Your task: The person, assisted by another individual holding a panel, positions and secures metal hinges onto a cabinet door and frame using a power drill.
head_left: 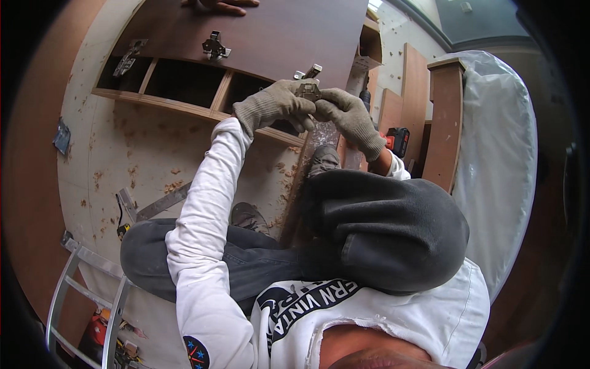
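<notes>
Both my hands wear grey knit gloves and meet at the edge of a dark brown panel (pixel 270 37). Between their fingertips is a metal cabinet hinge (pixel 309 91). My left hand (pixel 276 104) grips it from the left, fingers curled, while my right hand (pixel 351 117) pinches its right side. Whether this hinge is fastened to the panel is hidden by my fingers. Two more hinges, one near the middle (pixel 215 47) and one farther left (pixel 129 57), sit along the same panel edge. Below it lies an open wooden cabinet frame (pixel 222 92) with dark compartments.
Another person's bare hand (pixel 226 6) rests on the panel's far side. Right of me are a cordless drill (pixel 398 141), long boards (pixel 413 92) and something wrapped in clear plastic (pixel 499 160). An aluminium ladder (pixel 64 283) stands lower left; wood shavings (pixel 174 186) litter the floor.
</notes>
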The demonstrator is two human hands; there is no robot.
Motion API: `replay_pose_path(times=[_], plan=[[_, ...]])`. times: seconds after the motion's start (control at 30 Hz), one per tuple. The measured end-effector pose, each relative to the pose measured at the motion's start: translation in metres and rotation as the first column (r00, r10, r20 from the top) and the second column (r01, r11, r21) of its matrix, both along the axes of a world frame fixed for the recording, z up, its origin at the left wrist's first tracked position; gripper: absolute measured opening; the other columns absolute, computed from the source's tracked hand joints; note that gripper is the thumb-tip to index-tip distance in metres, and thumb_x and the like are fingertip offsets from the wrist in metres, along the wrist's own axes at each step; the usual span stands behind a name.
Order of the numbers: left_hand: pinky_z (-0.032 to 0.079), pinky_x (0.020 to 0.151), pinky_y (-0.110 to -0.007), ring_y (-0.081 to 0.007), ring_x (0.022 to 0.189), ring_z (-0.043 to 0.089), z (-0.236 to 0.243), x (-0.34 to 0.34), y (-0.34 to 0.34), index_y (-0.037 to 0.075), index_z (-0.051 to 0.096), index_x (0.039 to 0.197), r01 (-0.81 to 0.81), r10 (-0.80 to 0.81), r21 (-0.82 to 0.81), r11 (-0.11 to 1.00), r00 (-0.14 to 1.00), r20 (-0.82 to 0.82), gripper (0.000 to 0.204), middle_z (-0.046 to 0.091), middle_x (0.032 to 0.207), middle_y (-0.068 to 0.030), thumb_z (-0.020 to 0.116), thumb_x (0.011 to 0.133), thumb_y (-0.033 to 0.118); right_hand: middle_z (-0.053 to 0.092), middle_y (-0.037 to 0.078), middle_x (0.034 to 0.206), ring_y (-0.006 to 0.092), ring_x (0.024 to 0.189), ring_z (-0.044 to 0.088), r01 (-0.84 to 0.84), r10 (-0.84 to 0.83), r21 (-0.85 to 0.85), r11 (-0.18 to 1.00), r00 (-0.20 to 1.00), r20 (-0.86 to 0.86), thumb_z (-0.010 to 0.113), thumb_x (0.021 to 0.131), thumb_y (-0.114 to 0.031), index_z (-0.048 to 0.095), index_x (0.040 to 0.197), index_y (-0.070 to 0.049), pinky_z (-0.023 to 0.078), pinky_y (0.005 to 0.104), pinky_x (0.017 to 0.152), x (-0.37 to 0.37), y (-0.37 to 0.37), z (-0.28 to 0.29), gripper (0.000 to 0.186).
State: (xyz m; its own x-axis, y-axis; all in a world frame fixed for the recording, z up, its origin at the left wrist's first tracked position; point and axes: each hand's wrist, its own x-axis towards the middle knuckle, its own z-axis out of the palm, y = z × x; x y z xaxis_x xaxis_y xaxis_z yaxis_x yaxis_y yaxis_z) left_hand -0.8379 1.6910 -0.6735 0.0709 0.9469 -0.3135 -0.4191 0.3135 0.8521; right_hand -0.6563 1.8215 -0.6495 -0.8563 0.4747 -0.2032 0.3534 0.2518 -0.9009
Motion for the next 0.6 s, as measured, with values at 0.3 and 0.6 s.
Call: replay_pose_path(times=[0.3, 0.6], plan=[[0.056, 0.057, -0.023, -0.0098, 0.065, 0.068, -0.003, -0.011, 0.006, 0.003, 0.071, 0.117, -0.215, 0.175, -0.133, 0.968, 0.95, -0.26, 0.027, 0.075, 0.088, -0.0052, 0.073, 0.095, 0.017, 0.07, 0.004, 0.088, 0.0112, 0.082, 0.064, 0.129, -0.142, -0.135, 0.982, 0.986, -0.086, 0.069, 0.1, -0.019, 0.071, 0.112, 0.003, 0.053, 0.028, 0.076, 0.003, 0.006, -0.026, 0.025], [0.056, 0.06, -0.024, -0.0119, 0.072, 0.071, -0.01, -0.011, -0.004, 0.004, 0.069, 0.128, -0.227, 0.178, -0.108, 0.968, 0.923, -0.341, 0.032, 0.076, 0.092, -0.0076, 0.069, 0.098, 0.016, 0.071, 0.01, 0.086, 0.0245, 0.073, 0.07, 0.08, 0.057, 0.536, 0.84, 0.97, -0.235, 0.077, 0.091, -0.019, 0.072, 0.103, -0.006, 0.056, 0.0356, 0.068, 0.006, 0.004, -0.049, 0.019]])
